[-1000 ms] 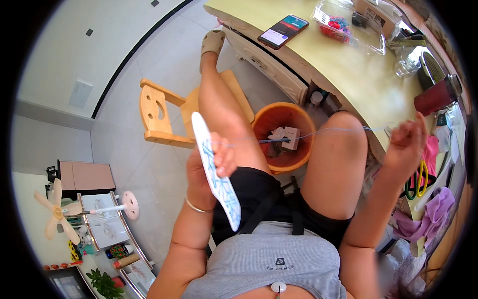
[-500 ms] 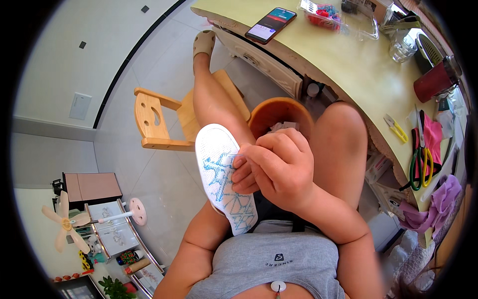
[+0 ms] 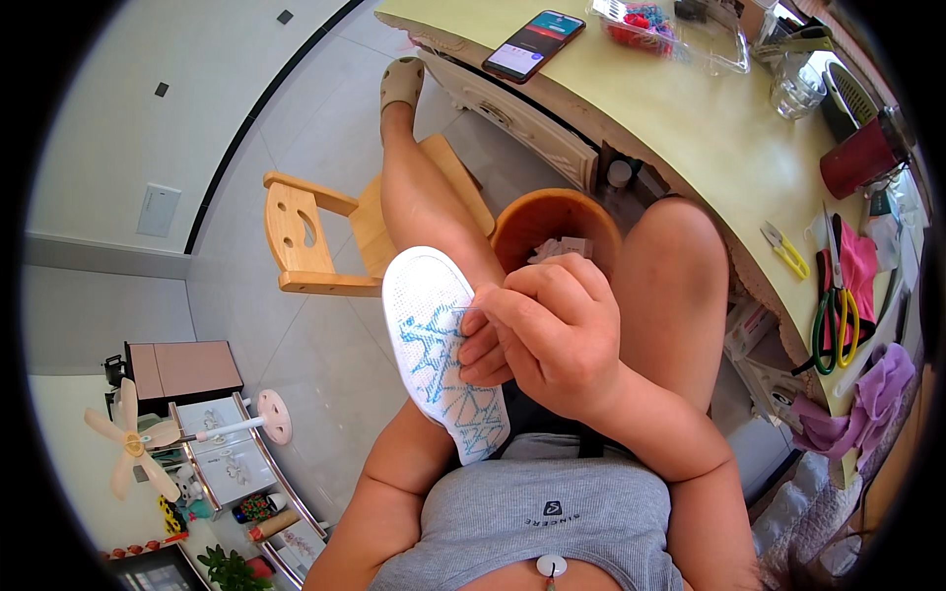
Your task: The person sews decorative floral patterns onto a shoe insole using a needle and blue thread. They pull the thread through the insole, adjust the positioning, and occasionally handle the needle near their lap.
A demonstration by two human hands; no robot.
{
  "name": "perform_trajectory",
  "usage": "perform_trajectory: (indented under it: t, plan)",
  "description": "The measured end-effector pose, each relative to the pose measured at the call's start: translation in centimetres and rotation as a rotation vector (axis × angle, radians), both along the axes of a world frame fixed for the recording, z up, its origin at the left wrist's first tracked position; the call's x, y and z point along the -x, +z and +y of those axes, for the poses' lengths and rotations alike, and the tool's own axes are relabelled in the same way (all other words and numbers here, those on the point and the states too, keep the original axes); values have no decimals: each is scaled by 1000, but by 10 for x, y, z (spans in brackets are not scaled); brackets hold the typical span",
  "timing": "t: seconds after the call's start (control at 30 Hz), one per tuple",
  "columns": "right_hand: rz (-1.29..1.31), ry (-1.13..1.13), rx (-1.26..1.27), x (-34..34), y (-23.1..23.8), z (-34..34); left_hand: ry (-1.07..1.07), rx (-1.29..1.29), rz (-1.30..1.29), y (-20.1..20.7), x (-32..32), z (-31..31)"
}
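A white insole (image 3: 430,295) with blue zigzag stitching stands tilted in front of my lap. My left hand (image 3: 485,357) is closed on it; its fingers curl round the right edge onto the stitched face, while the rest is hidden behind the insole. At that same edge my right hand (image 3: 567,330) is closed in a pinch, thumb and index finger together. A faint thin line shows by its fingertips, too fine to tell whether it is needle or thread.
Beyond my hands stand a wooden bin (image 3: 552,212) with pale scraps and a small wooden chair (image 3: 305,236). The yellow-topped table (image 3: 680,128) on the right bears a phone (image 3: 533,46), scissors (image 3: 834,310), yellow snips (image 3: 785,251), a dark red flask (image 3: 857,161) and purple cloth (image 3: 867,404).
The insole has tilted very slightly, its upper end shifting a little left. Both hands keep nearly the same hold and place.
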State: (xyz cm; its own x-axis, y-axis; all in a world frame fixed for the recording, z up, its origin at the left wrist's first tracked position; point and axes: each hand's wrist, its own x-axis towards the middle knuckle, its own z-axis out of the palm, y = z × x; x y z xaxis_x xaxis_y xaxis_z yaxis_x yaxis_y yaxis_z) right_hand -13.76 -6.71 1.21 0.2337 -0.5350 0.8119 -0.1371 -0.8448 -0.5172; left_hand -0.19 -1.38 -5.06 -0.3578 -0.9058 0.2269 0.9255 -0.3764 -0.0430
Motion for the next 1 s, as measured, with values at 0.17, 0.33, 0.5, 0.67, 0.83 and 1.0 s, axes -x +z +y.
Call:
perform_trajectory:
  t: [0.17,0.33,0.5,0.67,0.83,1.0]
  plan:
    - [7,-1,-3,2,-2,1,8,-30,-22,2,1,2]
    - [5,-2,-6,2,-2,1,20,-51,-45,3,2,3]
    - [5,-3,-10,3,-1,2,33,-75,-72,5,2,4]
    - [-12,-9,6,3,-1,1,74,-138,-164,14,3,9]
    - [-83,92,-229,6,-8,-6,171,-224,-517,42,-1,12]
    - [-188,336,-773,14,-19,-5,344,-217,-895,52,-7,9]
